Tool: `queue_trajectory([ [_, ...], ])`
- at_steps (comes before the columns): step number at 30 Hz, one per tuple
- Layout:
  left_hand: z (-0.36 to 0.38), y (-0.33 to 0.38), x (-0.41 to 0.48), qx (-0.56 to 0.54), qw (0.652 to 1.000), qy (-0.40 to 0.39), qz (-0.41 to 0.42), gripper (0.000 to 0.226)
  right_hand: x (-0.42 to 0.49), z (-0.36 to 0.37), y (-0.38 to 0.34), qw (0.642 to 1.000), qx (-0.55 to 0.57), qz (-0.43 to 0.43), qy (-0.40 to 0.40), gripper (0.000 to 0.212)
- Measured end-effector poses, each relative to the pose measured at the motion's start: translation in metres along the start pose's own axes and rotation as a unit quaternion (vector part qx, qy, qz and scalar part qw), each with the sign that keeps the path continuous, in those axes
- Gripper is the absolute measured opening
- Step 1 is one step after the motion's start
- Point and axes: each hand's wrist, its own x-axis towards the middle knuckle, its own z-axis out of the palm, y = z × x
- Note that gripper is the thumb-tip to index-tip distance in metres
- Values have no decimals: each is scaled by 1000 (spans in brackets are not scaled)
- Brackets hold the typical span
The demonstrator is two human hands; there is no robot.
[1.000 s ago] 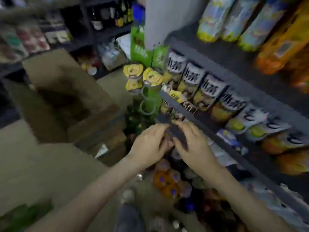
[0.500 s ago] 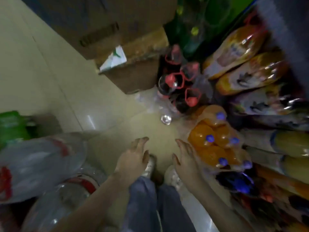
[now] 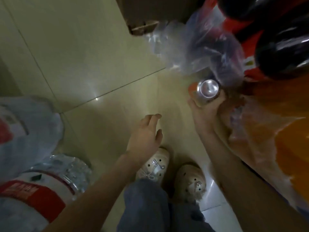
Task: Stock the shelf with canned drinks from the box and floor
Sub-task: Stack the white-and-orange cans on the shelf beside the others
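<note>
**While the right hand wraps a can at the far right, the left hangs free**

Where the tiled floor (image 3: 100, 64) meets the stacked stock on the right, a single can (image 3: 208, 88) stands on end. Its silver lid faces up at the camera, so its long axis runs roughly vertical. The right hand (image 3: 206, 108) comes at it from the near side, with fingers and thumb curled round the can's body below the lid. Whether the can's base rests on the floor or is just clear of it cannot be told from this angle.

The left hand (image 3: 145, 134) hovers over bare floor to the left and nearer, well apart from the can. Its fingers are loosely spread and it holds nothing.

Just beyond the can lies crumpled plastic wrap (image 3: 192, 52), with dark bottles (image 3: 280, 52) to the far right and orange bottles (image 3: 292, 131) to the near right. A corner of the cardboard box (image 3: 150, 12) sits at the far edge. The person's shoes (image 3: 153, 166) stand near, between the two arms.

No shelf is in view, so the can likely has to rise straight up along its own axis before it turns toward the shelving. The right hand is plainly the one placed for that lift. The wrap crowding the far side of the can is the thing most likely to snag on the way up.
</note>
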Motion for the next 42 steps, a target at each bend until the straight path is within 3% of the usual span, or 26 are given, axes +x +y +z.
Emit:
queue_trajectory([
  [3, 16, -3, 0, -5, 1000, -16, 14, 43, 12, 9, 16, 997, 28, -62, 36, 79],
  [8, 12, 12, -1, 3, 1000, -10, 26, 45, 14, 9, 8, 997, 50, -51, 29, 79],
  [12, -8, 26, 6, 9, 999, -15, 36, 49, 8, 1, -11, 998, 40, 23, -30, 72],
  [15, -27, 42, 0, 9, 999, -18, 25, 61, -30, -22, -33, 997, 39, 57, -30, 64],
  [17, -46, 58, -17, 10, 999, -45, 18, 77, -70, -53, -61, 994, 69, 73, -33, 58],
  [20, -93, 93, -52, -25, 988, -154, 0, 97, -124, -124, -113, 977, 140, 131, -93, 57],
  [23, -160, 152, -92, -73, 973, -219, 16, 87, -166, -206, -180, 943, 232, 183, -152, 61],
  [26, -234, 226, -130, -72, 966, -240, 66, 75, -193, -285, -249, 924, 290, 189, -162, 77],
  [29, -306, 307, -165, -81, 960, -250, 96, 69, -212, -362, -321, 903, 353, 159, -184, 76],
  [32, -370, 388, -197, -119, 950, -254, 138, 59, -226, -435, -394, 890, 403, 114, -183, 92],
  [34, -408, 441, -216, -117, 944, -248, 181, 48, -235, -481, -439, 893, 410, 74, -172, 99],
  [37, -458, 523, -246, -103, 933, -242, 247, 43, -248, -549, -494, 905, 403, 15, -138, 89],
  [42, -504, 649, -295, -66, 904, -222, 360, 66, -264, -667, -557, 919, 379, -97, -54, 81],
])
